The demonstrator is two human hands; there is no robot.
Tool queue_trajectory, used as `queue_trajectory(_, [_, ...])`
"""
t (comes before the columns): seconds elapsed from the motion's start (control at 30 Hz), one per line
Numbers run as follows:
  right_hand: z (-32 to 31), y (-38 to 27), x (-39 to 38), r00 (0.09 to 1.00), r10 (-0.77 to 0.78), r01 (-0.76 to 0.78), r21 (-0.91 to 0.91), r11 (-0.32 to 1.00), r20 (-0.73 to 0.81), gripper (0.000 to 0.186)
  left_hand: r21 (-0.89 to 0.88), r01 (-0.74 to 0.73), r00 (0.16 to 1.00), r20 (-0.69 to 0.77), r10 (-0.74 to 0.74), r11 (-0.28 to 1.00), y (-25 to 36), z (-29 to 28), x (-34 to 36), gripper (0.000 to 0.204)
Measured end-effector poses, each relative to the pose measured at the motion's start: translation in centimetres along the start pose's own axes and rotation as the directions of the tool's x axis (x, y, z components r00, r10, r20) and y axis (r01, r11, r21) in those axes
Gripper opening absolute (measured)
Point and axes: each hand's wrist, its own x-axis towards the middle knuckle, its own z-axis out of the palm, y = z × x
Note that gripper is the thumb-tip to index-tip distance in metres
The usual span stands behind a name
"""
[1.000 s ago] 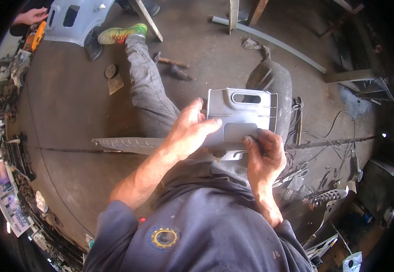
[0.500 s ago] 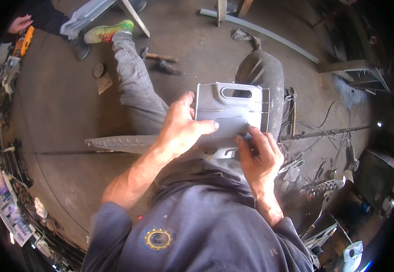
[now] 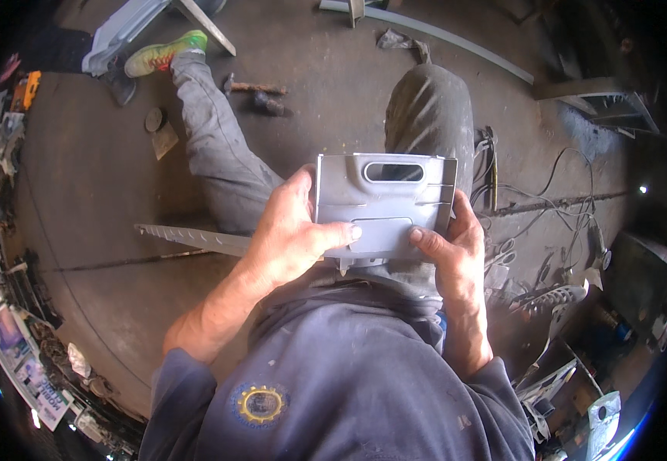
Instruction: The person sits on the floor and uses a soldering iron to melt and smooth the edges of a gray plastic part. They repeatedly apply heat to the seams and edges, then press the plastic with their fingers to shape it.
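Above my lap I hold a grey plastic panel [image 3: 383,203] with ribbed side edges and an oval slot near its far edge. My left hand [image 3: 291,223] grips its left side, thumb lying on the face. On the right side, my right hand [image 3: 454,242] is closed round the edge, its thumb pressing the face near the lower right of a raised rectangular patch. The fingers of both hands are partly hidden behind the panel. A long grey ribbed strip [image 3: 187,239] sticks out to the left beyond my left forearm.
Hammers [image 3: 260,88] lie on the floor ahead, left of my bent knee. A round tin [image 3: 154,119] is farther left. Cables [image 3: 556,200] and scissors [image 3: 502,253] lie on the right. A long grey strip [image 3: 433,42] stretches across the far floor. Part of another person shows at far left.
My right hand has moved from the panel's near edge to its right side. The panel has come closer to my body and now faces me more squarely. The view has shifted slightly.
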Motion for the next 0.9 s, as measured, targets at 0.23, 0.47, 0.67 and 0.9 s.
queue_trajectory(0.23, [-0.5, 0.6, 0.7, 0.999, -0.006, 0.005, 0.010, 1.000, 0.053, 0.066, 0.025, -0.078, 0.997, -0.015, 0.079, 0.997, -0.3, 0.2, 0.3, 0.053])
queue_trajectory(0.47, [0.0, 0.6, 0.8, 1.000, 0.016, -0.016, 0.023, 1.000, 0.017, 0.067, 0.258, -0.175, 0.984, 0.061, 0.165, 0.950, -1.2, -0.7, 0.2, 0.063])
queue_trajectory(0.67, [-0.8, 0.9, 1.7, 0.982, 0.147, -0.158, 0.092, 0.983, 0.119, 0.066, 0.220, -0.125, 0.990, 0.092, 0.107, 0.967, -1.2, -1.0, -0.1, 0.067])
queue_trajectory(0.9, [-0.8, 1.6, 2.0, 0.965, 0.216, -0.232, 0.102, 0.967, 0.151, 0.061, 0.270, -0.193, 0.981, 0.069, 0.181, 0.943, -2.0, -1.1, 0.1, 0.059])
